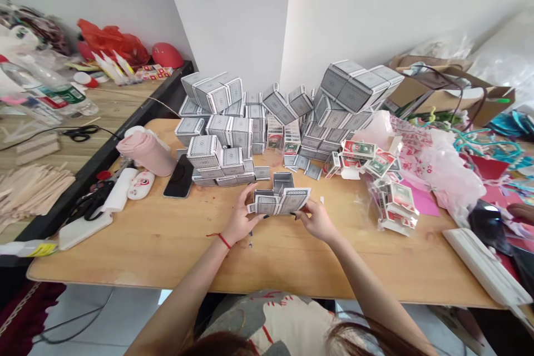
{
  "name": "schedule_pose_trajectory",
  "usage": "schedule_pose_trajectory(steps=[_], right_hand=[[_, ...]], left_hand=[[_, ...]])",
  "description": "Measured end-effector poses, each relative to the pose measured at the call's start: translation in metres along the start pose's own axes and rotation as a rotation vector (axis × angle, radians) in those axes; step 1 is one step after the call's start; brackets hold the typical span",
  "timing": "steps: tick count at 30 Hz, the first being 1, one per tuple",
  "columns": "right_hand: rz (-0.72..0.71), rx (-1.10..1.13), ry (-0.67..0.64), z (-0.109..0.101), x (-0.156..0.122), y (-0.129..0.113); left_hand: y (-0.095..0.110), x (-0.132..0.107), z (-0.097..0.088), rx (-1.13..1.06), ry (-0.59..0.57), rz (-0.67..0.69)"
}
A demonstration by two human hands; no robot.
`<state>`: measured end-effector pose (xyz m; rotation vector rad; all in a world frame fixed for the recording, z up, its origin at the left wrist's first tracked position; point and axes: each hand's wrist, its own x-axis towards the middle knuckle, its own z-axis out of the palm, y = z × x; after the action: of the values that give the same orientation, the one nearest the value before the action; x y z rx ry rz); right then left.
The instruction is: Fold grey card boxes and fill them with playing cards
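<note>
Above the desk [137,245], left fingers [245,194] and right fingers [304,216] pinch a card assembly [291,202]; light pressure should keep it square.

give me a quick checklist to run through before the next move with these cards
1. Left hand on the card piece: ok, holding its left end.
2. Right hand on it: ok, holding its right end.
3. Phone apart from both hands: ok, lying on the table to their left.
4. Red-and-white boxes in order: not ok, jumbled at the right.
5. Joins in the card piece secure: cannot tell.
</note>
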<state>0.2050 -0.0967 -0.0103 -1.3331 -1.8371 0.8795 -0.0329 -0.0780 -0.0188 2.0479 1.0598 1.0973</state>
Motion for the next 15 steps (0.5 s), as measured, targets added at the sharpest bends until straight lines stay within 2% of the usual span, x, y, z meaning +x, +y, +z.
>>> schedule_pose_trajectory(steps=[2, 7, 13, 15], right_hand=[[0.022, 0.068, -0.005, 0.001, 0.000, 0.005], [0.031, 0.172, 0.040, 0.002, -0.003, 0.010], [0.161, 0.307, 0.292, 0.003, -0.011, -0.004], [0.187, 0.315, 0.331, 0.007, -0.013, -0.015]], left_hand=[[-0.002, 0.001, 0.003, -0.033, 0.017, -0.061], [-0.006, 0.007, 0.009, -0.148, -0.052, -0.212], [0.018, 0.019, 0.008, -0.206, 0.050, -0.123], [0.028, 0.023, 0.008, -0.185, 0.038, -0.083]])
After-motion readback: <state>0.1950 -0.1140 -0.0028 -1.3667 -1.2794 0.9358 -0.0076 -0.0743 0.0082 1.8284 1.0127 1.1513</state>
